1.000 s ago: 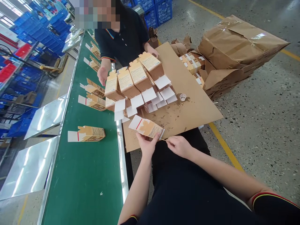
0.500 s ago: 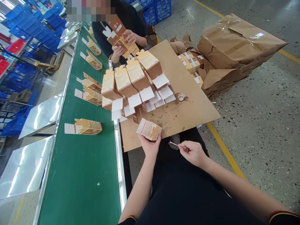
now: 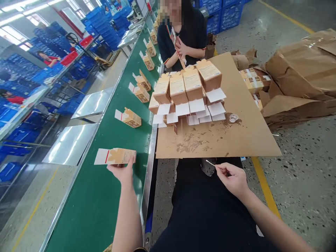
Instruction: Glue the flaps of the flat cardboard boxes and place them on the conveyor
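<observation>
The left hand (image 3: 122,169) holds an open-ended carton (image 3: 122,156) over the near part of a long green bench (image 3: 86,199) on the left. Its grip is fairly narrow, closed around the carton's near side, with the thumb up against the printed face. The carton lies sideways, its white flap with a red stripe pointing left; whether its underside touches the bench cannot be told.

The right hand (image 3: 232,177), well apart on the right, has a narrow pinch grip on a thin cotton swab (image 3: 210,163). The swab's white tip points left and away, just past the near edge of a brown cardboard sheet (image 3: 252,140).

On the sheet's far left part is a stack of cartons (image 3: 183,87), white flaps hanging toward the near side. To the right of the stack stands a small clear cup (image 3: 233,118), with dark wet spots around it and more across the near part of the sheet.

Beyond the held carton, a row of similar cartons (image 3: 132,118) runs up the bench into the distance. At the far side of the stack, a person in a dark shirt (image 3: 195,31) holds a flat carton piece upright between both hands. Paper-wrapped bundles (image 3: 304,70) lie to the far right, and blue crates (image 3: 231,14) stand behind.
</observation>
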The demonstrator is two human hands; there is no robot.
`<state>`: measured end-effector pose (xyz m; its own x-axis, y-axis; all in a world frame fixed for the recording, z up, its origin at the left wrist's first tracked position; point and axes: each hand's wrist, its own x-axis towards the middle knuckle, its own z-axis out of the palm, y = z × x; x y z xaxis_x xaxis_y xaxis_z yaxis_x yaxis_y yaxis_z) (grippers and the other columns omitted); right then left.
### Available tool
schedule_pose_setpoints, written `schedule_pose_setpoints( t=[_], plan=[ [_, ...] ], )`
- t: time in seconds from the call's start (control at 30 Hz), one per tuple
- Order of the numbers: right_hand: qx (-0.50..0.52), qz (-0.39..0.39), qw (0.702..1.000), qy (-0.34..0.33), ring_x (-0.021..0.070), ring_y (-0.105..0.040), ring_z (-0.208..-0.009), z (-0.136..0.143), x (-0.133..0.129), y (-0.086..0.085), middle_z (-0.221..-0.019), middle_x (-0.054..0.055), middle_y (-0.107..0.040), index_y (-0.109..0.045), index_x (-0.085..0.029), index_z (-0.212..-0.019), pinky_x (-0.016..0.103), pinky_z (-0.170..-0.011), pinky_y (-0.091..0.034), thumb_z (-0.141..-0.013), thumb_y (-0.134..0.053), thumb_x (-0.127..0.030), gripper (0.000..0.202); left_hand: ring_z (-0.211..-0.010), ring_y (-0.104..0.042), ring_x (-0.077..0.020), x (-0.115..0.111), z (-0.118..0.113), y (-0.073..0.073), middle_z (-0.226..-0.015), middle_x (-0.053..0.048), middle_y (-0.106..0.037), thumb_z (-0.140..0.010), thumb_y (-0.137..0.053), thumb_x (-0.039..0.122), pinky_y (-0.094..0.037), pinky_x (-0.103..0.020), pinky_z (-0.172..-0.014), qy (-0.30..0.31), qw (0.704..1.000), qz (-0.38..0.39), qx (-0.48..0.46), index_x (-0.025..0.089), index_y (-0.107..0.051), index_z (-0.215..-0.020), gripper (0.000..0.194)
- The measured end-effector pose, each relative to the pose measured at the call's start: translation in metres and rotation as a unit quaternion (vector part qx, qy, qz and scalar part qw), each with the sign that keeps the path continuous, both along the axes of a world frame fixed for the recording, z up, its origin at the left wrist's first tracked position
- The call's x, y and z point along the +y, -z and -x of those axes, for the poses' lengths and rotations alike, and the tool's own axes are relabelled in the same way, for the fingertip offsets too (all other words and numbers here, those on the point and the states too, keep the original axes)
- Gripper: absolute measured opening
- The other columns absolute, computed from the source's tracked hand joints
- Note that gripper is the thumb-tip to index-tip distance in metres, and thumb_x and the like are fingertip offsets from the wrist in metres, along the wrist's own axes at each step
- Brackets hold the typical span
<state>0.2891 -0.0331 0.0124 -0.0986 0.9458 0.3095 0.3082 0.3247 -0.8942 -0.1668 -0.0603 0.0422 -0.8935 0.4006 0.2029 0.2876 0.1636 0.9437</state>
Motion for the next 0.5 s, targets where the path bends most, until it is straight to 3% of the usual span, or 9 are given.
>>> schedule_pose_setpoints(
  t=[0.07,0.17,0.27,0.33,0.4,0.47,0.5],
  plan=[
    [0.007,-0.005,1.000,-0.015,0.0122,-0.059,-0.048,0.003,0.007,-0.003,-0.060,-0.002,-0.065,-0.077,-0.023,-0.081,0.023,-0.048,-0.051,-0.105,-0.070,-0.032,0.027,-0.136,-0.072,-0.0370,-0.005,0.021,0.004,-0.144,-0.015,-0.062,-0.043,-0.115,0.039,-0.056,-0.066,-0.123,-0.009,0.998,0.042,-0.052,0.028,-0.040,-0.118,0.107],
    [0.006,-0.013,1.000,-0.017,0.0121,-0.060,-0.048,0.001,0.014,-0.008,-0.060,-0.002,-0.065,-0.079,-0.023,-0.081,0.022,-0.048,-0.051,-0.105,-0.071,-0.031,0.027,-0.142,-0.067,-0.0365,-0.016,0.026,0.011,-0.142,-0.011,-0.062,-0.046,-0.111,0.031,-0.047,-0.068,-0.130,-0.017,0.996,0.067,-0.054,0.030,-0.038,-0.123,0.106],
    [-0.011,-0.020,0.999,0.027,0.0123,-0.061,-0.049,-0.014,0.013,-0.010,-0.062,-0.002,-0.067,-0.080,-0.024,-0.082,0.022,-0.049,-0.052,-0.104,-0.073,-0.031,0.025,-0.153,-0.055,-0.0367,-0.028,0.015,0.006,-0.150,-0.012,-0.053,-0.059,-0.103,0.033,-0.039,-0.068,-0.135,-0.110,0.989,0.035,0.091,0.031,-0.037,-0.135,0.101],
    [-0.017,-0.016,0.997,0.067,0.0125,-0.062,-0.048,-0.026,0.011,-0.009,-0.062,-0.002,-0.068,-0.081,-0.024,-0.083,0.022,-0.049,-0.053,-0.104,-0.074,-0.034,0.024,-0.147,-0.056,-0.0362,-0.023,0.005,-0.007,-0.147,-0.011,-0.051,-0.073,-0.092,0.037,-0.041,-0.067,-0.132,-0.125,0.970,-0.035,0.206,0.030,-0.041,-0.133,0.078],
    [-0.012,-0.008,0.996,0.093,0.0130,-0.062,-0.048,-0.034,0.010,-0.009,-0.062,-0.001,-0.067,-0.080,-0.025,-0.082,0.022,-0.049,-0.053,-0.104,-0.076,-0.038,0.026,-0.134,-0.063,-0.0337,0.002,-0.009,-0.029,-0.135,-0.009,-0.055,-0.083,-0.080,0.040,-0.049,-0.064,-0.126,-0.061,0.954,-0.128,0.264,0.028,-0.048,-0.125,0.054],
    [-0.006,-0.007,0.995,0.096,0.0136,-0.062,-0.047,-0.037,0.013,-0.010,-0.061,0.000,-0.068,-0.080,-0.025,-0.081,0.023,-0.048,-0.054,-0.104,-0.076,-0.041,0.029,-0.119,-0.068,-0.0296,0.051,-0.026,-0.056,-0.123,-0.007,-0.060,-0.090,-0.073,0.044,-0.056,-0.057,-0.117,0.037,0.951,-0.189,0.241,0.027,-0.055,-0.120,0.039],
    [-0.006,-0.011,0.996,0.091,0.0139,-0.063,-0.047,-0.036,0.015,-0.011,-0.061,0.000,-0.068,-0.081,-0.025,-0.080,0.023,-0.047,-0.054,-0.104,-0.077,-0.042,0.030,-0.115,-0.069,-0.0276,0.083,-0.036,-0.070,-0.119,-0.007,-0.062,-0.093,-0.070,0.046,-0.058,-0.052,-0.113,0.090,0.958,-0.183,0.203,0.025,-0.059,-0.119,0.035]
  ],
)
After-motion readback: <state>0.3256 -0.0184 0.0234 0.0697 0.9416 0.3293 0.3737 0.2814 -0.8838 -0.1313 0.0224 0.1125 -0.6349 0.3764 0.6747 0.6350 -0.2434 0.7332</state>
